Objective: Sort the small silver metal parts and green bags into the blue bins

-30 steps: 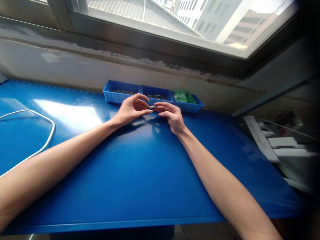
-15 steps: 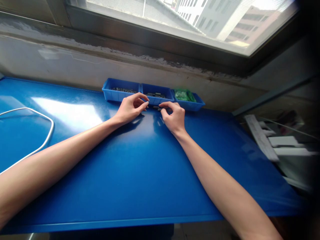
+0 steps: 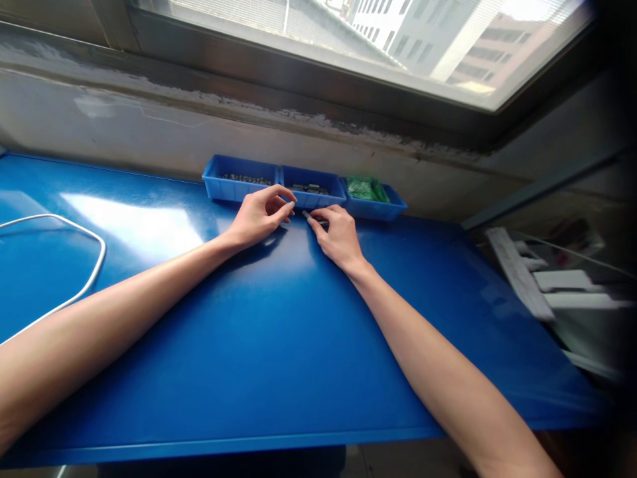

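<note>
A small dark part [image 3: 305, 214], narrow and grey-black, is pinched between the thumb and fingers of the person's right hand [image 3: 340, 236]. One end of it pokes out toward the left; the rest is hidden by the fingers. The part is just above the far side of a glossy blue counter [image 3: 279, 352], near its middle, in front of a row of bins.

The left hand [image 3: 259, 214] is just to the left, its fingers curled and its thumb near the index finger. Whether it grips anything cannot be told, since the fingertips are too small and blurred. The two hands are close together but apart, and both bare forearms reach in from the lower corners.

Just beyond the hands, three blue bins stand end to end. The left bin [image 3: 233, 190] holds many small metallic pieces [image 3: 246, 179]. The middle bin [image 3: 323, 201] holds dark grey parts [image 3: 311, 188]. The right bin [image 3: 381, 211] holds a crinkled green bundle [image 3: 367, 188].

At the left, a white cable [image 3: 103, 249] curves across the counter, passing behind the left forearm. A pale, worn wall [image 3: 149, 126] rises behind the bins, below a window [image 3: 423, 53] that shows buildings outside. To the right of the counter, whitish objects [image 3: 567, 282] are blurred.
</note>
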Tool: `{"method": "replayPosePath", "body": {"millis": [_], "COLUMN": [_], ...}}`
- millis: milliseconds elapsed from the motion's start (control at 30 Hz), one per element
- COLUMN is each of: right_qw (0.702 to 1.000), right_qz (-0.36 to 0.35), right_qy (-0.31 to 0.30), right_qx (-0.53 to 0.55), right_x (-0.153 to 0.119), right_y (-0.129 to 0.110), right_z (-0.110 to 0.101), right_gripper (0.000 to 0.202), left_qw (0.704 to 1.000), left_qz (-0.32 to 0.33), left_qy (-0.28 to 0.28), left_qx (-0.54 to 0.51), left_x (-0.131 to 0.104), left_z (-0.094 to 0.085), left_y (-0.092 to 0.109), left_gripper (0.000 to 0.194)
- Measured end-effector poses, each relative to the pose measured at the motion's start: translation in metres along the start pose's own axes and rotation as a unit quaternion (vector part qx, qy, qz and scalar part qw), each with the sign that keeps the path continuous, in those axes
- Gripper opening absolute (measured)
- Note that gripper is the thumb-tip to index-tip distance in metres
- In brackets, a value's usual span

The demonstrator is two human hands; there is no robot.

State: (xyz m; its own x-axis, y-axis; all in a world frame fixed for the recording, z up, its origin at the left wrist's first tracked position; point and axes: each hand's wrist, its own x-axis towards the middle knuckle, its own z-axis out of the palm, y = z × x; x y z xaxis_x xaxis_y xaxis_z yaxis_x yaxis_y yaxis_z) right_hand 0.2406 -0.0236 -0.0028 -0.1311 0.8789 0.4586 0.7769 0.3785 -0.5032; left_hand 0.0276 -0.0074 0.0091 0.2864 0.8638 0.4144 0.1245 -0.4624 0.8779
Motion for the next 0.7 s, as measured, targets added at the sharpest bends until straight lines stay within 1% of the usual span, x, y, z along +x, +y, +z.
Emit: {"method": "replayPosePath", "body": {"millis": [133,267,367,400,467,567,700], "right_qw": [0.998,0.991,0.983,0.979,0.970,0.957,0.941], "right_qz": [0.000,-0.004,0.000,0.004,0.017,0.044,0.080], "right_qy": [-0.003,-0.027,-0.039,-0.045,-0.053,-0.036,-0.021], "right_qx": [0.062,0.129,0.177,0.197,0.236,0.286,0.329], "right_x": [0.0003,0.0009,0.0011,0.0011,0.0014,0.0022,0.0037], "right_y": [0.0011,-0.0012,-0.0017,-0.0016,-0.0010,0.0001,0.0024], "right_z": [-0.0005,-0.0039,-0.0063,-0.0068,-0.0074,-0.0074,-0.0079], "right_gripper": [0.018,0.024,0.027,0.027,0.029,0.033,0.037], "left_qw": [1.000,0.999,0.995,0.993,0.988,0.985,0.983], "left_qz": [0.002,0.014,0.041,0.050,0.061,0.063,0.069], "left_qy": [-0.001,0.010,-0.024,-0.043,-0.068,-0.075,-0.074], "left_qx": [0.005,0.042,0.088,0.101,0.125,0.141,0.150], "left_x": [0.0005,0.0007,0.0003,0.0001,-0.0002,-0.0004,-0.0004], "left_z": [-0.0002,-0.0009,-0.0010,-0.0010,-0.0007,-0.0007,-0.0009], "left_y": [-0.0017,-0.0024,-0.0031,-0.0037,-0.0057,-0.0087,-0.0100], "left_gripper": [0.024,0.026,0.033,0.033,0.026,0.019,0.019]}}
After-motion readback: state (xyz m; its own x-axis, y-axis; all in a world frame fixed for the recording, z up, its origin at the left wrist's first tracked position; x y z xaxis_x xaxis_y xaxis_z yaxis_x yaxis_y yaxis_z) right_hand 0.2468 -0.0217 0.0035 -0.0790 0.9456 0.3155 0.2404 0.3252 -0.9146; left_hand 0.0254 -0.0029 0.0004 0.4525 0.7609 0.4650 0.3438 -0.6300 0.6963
